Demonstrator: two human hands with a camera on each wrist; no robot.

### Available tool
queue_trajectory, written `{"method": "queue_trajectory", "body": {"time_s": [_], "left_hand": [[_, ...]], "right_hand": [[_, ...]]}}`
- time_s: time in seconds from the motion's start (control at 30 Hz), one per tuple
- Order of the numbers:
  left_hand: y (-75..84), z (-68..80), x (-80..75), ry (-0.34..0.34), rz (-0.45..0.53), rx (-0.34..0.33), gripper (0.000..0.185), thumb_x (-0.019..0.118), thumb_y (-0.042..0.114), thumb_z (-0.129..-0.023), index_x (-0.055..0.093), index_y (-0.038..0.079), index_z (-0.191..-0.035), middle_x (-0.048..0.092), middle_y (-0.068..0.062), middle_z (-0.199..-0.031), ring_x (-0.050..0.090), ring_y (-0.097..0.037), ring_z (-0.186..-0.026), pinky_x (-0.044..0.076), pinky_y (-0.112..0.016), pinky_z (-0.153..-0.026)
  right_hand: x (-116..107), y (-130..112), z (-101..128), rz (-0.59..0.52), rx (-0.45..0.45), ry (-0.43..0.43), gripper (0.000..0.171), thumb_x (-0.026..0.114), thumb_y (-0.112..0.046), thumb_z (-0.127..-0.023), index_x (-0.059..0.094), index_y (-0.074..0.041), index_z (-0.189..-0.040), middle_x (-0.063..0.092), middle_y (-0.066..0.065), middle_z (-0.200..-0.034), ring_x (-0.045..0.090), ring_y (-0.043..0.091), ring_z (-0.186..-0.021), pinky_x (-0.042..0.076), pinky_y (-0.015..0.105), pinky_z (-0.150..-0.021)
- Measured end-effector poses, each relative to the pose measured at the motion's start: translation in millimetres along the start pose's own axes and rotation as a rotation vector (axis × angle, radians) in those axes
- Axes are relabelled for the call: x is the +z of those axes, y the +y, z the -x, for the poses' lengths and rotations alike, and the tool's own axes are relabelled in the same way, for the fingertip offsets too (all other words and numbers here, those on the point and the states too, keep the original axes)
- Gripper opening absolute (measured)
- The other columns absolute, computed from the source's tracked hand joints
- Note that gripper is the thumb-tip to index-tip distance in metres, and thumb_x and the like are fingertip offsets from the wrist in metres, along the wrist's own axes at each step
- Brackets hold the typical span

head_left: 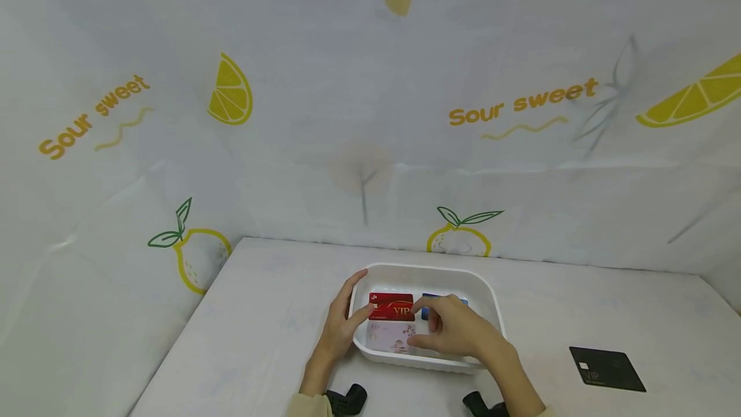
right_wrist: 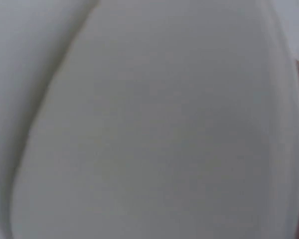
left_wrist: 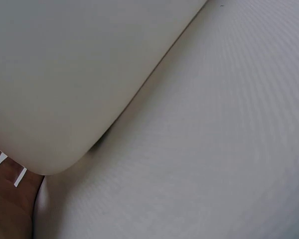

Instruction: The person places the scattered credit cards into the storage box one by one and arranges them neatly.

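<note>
A white tray [head_left: 486, 295] stands on the table near the front edge. Inside lie a red VIP card [head_left: 392, 306], a pale patterned card [head_left: 389, 336] in front of it, and a blue card [head_left: 427, 311] mostly hidden by my right hand. My left hand [head_left: 338, 330] holds the tray's left rim, fingers outside and thumb over the wall. The left wrist view shows the tray's outer wall [left_wrist: 65, 74] close up. My right hand [head_left: 457, 330] reaches into the tray, index tip at the red card's right edge, thumb by the pale card. The right wrist view is a white blur.
A black card [head_left: 608, 370] lies flat on the white table [head_left: 266, 320] at the front right. Cloth walls printed with lemons close in the back and left sides. Black wrist mounts [head_left: 347, 399] show at the bottom edge.
</note>
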State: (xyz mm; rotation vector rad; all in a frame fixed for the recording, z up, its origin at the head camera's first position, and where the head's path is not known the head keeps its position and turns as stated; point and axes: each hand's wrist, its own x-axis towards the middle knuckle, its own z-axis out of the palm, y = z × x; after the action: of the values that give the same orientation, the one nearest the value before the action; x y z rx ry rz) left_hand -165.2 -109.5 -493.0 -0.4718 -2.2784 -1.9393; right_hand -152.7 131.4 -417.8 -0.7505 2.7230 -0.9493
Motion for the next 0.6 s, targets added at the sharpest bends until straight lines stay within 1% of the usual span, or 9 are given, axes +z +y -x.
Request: {"method": "queue_trajectory", "body": {"time_s": [0.1, 0.3, 0.47, 0.6], "left_hand": [[0.6, 0.1, 0.1, 0.002, -0.002, -0.001, 0.063, 0.058, 0.019, -0.094, 0.042, 0.01, -0.154, 0.046, -0.016, -0.159, 0.049, -0.039, -0.142, 0.041, -0.051, -0.118], [1.3, 0.6, 0.4, 0.004, -0.006, -0.002, 0.064, 0.058, 0.02, -0.094, 0.042, 0.009, -0.154, 0.046, -0.016, -0.159, 0.047, -0.039, -0.143, 0.039, -0.054, -0.119], [1.4, 0.6, 0.7, 0.005, -0.006, -0.002, 0.064, 0.058, 0.019, -0.094, 0.041, 0.008, -0.154, 0.045, -0.016, -0.159, 0.048, -0.039, -0.143, 0.039, -0.053, -0.119], [1.6, -0.2, 0.9, 0.003, -0.008, 0.0, 0.064, 0.058, 0.02, -0.094, 0.041, 0.008, -0.154, 0.046, -0.016, -0.159, 0.048, -0.039, -0.142, 0.04, -0.053, -0.118]], "right_hand": [[-8.4, 1.1, 2.7, -0.021, -0.024, 0.006, 0.048, 0.085, -0.039, -0.082, 0.072, -0.004, -0.112, 0.054, -0.01, -0.066, 0.045, -0.001, -0.057, 0.042, 0.018, -0.053], [-16.5, 3.7, 10.2, -0.032, -0.013, -0.007, 0.052, 0.083, -0.041, -0.083, 0.071, -0.003, -0.116, 0.052, -0.011, -0.069, 0.045, -0.002, -0.061, 0.041, 0.017, -0.055], [-22.1, 6.1, 18.1, -0.043, -0.006, -0.008, 0.05, 0.082, -0.04, -0.084, 0.07, -0.004, -0.117, 0.051, -0.011, -0.07, 0.044, -0.002, -0.062, 0.041, 0.017, -0.055], [-29.6, 8.5, 26.0, -0.033, 0.0, 0.014, 0.048, 0.081, -0.039, -0.085, 0.07, -0.007, -0.119, 0.053, -0.01, -0.073, 0.046, -0.002, -0.065, 0.043, 0.018, -0.057]]}}
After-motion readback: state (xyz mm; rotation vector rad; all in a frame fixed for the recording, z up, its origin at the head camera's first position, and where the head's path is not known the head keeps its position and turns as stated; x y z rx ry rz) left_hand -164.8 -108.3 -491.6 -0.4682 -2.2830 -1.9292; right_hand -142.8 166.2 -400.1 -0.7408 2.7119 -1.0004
